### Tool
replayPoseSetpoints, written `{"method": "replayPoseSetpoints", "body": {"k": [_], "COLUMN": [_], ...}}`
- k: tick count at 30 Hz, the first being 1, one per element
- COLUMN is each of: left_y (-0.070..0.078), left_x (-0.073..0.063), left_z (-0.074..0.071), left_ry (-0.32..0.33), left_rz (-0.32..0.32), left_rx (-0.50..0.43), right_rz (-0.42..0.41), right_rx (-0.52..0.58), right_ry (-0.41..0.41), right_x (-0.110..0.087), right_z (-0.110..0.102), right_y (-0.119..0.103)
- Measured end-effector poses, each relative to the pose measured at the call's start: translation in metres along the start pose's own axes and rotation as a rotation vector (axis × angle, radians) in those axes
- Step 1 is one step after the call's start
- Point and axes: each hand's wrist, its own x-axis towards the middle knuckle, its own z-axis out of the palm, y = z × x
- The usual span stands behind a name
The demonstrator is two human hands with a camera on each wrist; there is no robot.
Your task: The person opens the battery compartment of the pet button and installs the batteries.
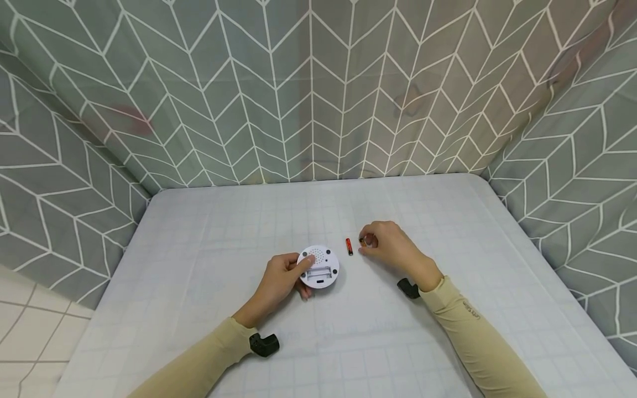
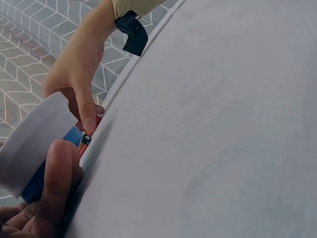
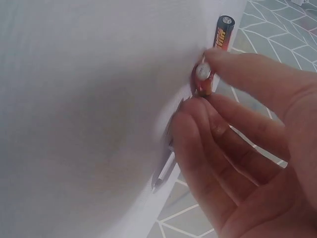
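My left hand (image 1: pixel 277 279) holds a round white device (image 1: pixel 324 281) with its underside up, thumb on top and fingers beneath. That underside shows speaker holes, dark round feet and an uncovered battery compartment (image 1: pixel 319 272) with no battery in it. In the left wrist view the device's white shell (image 2: pixel 32 136) is seen edge-on, with blue on its lower side. Between thumb and fingertips, my right hand (image 1: pixel 393 246) pinches a small battery (image 3: pixel 203 74), close over the table. A second red-and-black battery (image 1: pixel 349 247) lies on the table between the device and my right hand.
A white cloth covers the table (image 1: pixel 224 221). Grey curtains with a white zigzag pattern (image 1: pixel 298 99) hang behind and at both sides. In the right wrist view a slim, pointed silvery thing (image 3: pixel 164 171) lies partly hidden behind the fingers. Each wrist wears a black camera mount (image 1: pixel 264 345).
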Motion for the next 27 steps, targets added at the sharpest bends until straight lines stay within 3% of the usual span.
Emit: {"method": "replayPoseSetpoints", "body": {"k": [14, 22, 27], "left_y": [-0.001, 0.001, 0.001], "left_x": [0.001, 0.000, 0.000], "left_z": [-0.001, -0.001, -0.001], "left_ry": [-0.002, -0.006, -0.010], "left_rz": [0.007, 0.016, 0.015], "left_rx": [0.005, 0.006, -0.004], "right_rz": [-0.123, -0.123, -0.176], "right_rx": [-0.041, 0.017, 0.056], "right_ry": [0.047, 0.103, 0.130], "right_x": [0.001, 0.001, 0.000], "right_z": [0.001, -0.006, -0.009], "right_y": [0.002, -0.005, -0.010]}}
